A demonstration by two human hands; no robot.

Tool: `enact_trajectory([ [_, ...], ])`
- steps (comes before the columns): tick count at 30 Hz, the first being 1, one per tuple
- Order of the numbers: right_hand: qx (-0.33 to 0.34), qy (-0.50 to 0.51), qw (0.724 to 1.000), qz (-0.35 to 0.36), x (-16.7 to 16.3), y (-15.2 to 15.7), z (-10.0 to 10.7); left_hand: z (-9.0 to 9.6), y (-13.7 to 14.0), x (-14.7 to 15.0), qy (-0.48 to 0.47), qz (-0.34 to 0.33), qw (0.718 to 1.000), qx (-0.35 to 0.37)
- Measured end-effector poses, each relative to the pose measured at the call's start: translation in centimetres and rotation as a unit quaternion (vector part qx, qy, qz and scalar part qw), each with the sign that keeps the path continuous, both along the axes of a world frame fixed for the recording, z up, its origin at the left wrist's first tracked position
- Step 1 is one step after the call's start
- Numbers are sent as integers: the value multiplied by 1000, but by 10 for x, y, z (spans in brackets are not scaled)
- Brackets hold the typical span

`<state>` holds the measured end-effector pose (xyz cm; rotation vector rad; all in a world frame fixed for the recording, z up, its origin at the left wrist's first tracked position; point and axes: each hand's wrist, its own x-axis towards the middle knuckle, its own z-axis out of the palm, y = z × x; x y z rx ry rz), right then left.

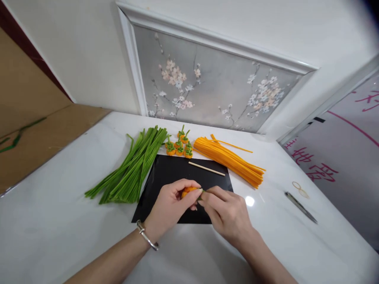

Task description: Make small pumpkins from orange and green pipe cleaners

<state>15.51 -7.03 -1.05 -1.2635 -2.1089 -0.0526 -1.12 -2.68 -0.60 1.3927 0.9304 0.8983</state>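
Pinching an orange piece over the black sheet

Holding the small orange piece (188, 192) between both hands, we keep it just above the near half of the black sheet (166, 173), probably so the dark surface sets off the bright fuzz. Our left hand (170, 207) cups it, fingers curled together and clamped on its orange body; our right hand (226, 211) has thumb and forefinger pressed together on a bit of green at its right edge, which looks like a stem end. A bangle (147, 235) sits on the left wrist

Taking the black sheet as landmark: one wooden stick (206, 169) lies on its far part, within easy reach. Just beyond its far edge stands a cluster of finished orange pieces with green stems (179, 145); we count about seven, though they crowd each other. To the left of the sheet one bundle of green wires (130, 167) fans out, too many to count; to the right of its far corner lies one bundle of orange wires (229, 159), likewise uncountable, with a strand or two strayed off. Supplies thus flank the sheet by colour. Well to the right of the sheet rest one pair of scissors (300, 207) and one pale loop (299, 190), all on the white table (59, 221)
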Motion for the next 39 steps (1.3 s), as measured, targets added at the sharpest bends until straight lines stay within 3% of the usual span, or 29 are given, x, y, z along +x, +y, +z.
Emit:
enact_trajectory([
  [4, -36, 41, 998, 8, 2, 0, 2, 6, 6, -5, 19, -95, 992, -77],
  [8, -38, 48, 998, 20, 4, 0, 4, 13, 10, -9, 37, -133, 983, -122],
  [12, -32, 50, 998, 24, 6, -1, 6, 14, 10, -10, -9, -124, 977, -176],
  [17, -9, 29, 999, 26, 5, -3, 9, 10, 7, -5, -62, -69, 972, -217],
  [21, -73, 47, 996, 21, 9, -2, 10, 10, 7, -3, -57, -50, 983, -166],
  [24, -94, 56, 994, 17, 14, 2, 6, 11, 8, -4, -22, -90, 988, -126],
  [28, -35, 60, 998, 2, 13, 6, 0, 6, 6, -6, -3, -150, 987, -64],
  [31, -5, 69, 998, 4, 9, 5, -2, 2, 5, -7, 43, -143, 988, 42],
  [35, 30, 61, 998, 18, 6, 3, 0, 1, 6, -7, 120, -141, 968, 172],
  [39, 63, 33, 997, 32, 5, 2, 2, 2, 6, -3, 127, -116, 966, 193],
])
